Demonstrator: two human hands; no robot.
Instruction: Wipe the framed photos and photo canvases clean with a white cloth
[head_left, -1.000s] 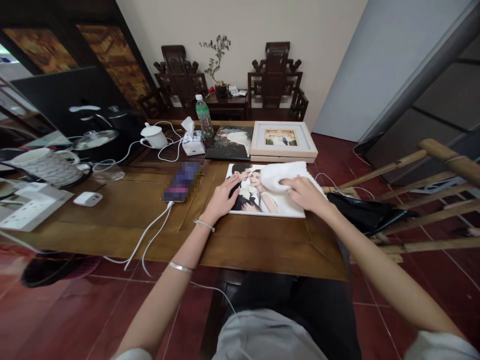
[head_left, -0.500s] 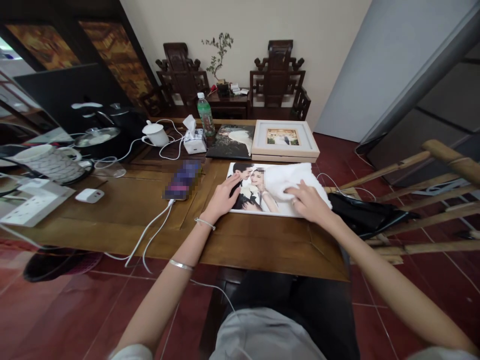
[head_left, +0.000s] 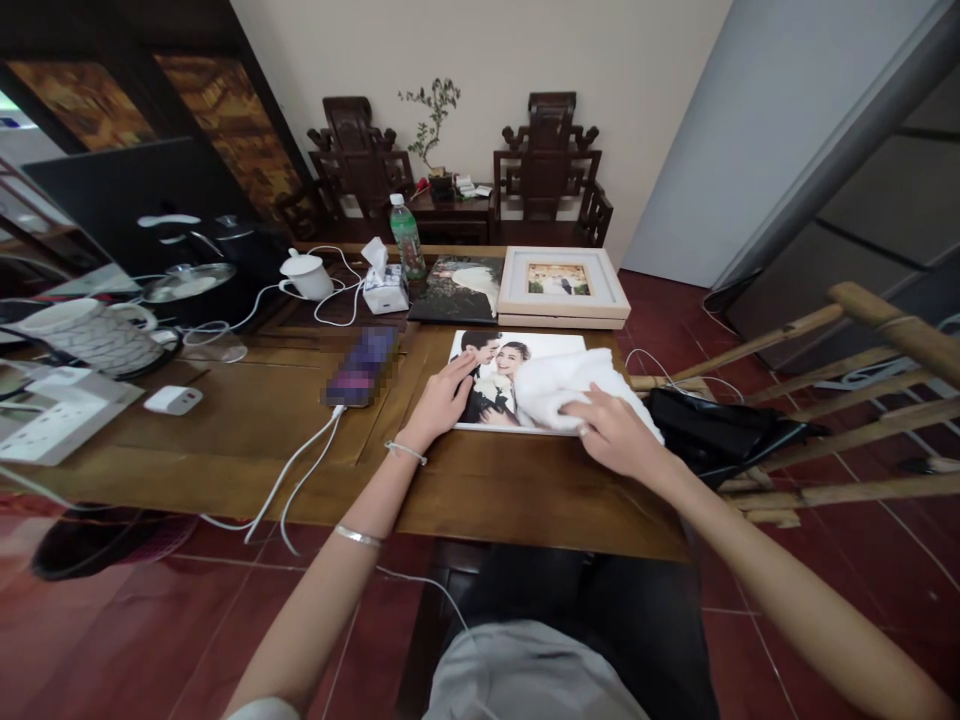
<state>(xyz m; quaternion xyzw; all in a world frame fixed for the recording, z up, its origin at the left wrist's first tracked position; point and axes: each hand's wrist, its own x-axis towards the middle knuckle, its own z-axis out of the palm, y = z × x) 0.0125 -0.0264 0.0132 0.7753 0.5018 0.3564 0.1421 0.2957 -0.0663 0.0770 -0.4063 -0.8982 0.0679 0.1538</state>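
A large photo print (head_left: 517, 350) of a couple lies flat on the wooden table (head_left: 300, 420). My left hand (head_left: 444, 400) rests flat on its left edge, fingers stretched out, holding it down. My right hand (head_left: 611, 432) presses a white cloth (head_left: 559, 385) onto the print's near right part, fingers curled over the cloth.
Behind the print lie a framed picture (head_left: 562, 285) and a dark photo panel (head_left: 465, 288). A phone (head_left: 362, 365) on a white cable, a tissue box (head_left: 385, 285), a green bottle (head_left: 406, 235), a white teapot (head_left: 307, 275) and a power strip (head_left: 52, 420) sit to the left. A black bag (head_left: 712, 425) lies right.
My right hand has dragged the white cloth from the print's far right part toward the near edge. My left hand has stayed on the left edge.
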